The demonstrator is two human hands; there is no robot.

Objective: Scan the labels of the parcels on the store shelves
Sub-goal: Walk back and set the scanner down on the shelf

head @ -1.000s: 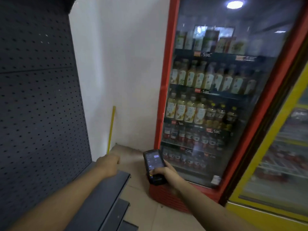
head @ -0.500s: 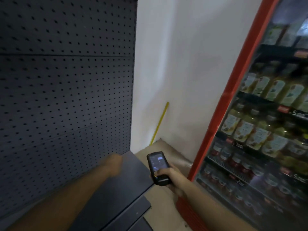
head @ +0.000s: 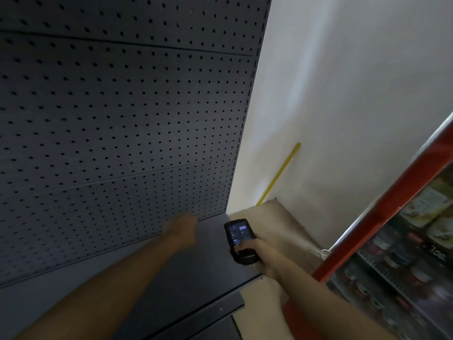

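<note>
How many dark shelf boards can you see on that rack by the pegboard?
3: the top shelf under the left hand, a second step below it, a third at the bottom edge. More may lie out of frame.

The left hand point(head: 182, 230) is blurred; the cooler point(head: 402, 241) is cut off at right.

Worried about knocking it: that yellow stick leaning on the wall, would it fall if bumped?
Probably yes. The yellow stick is thin and leans steeply against the wall, so a nudge could slide it sideways. It looks rigid and light, likely to clatter down, not bend.
</note>
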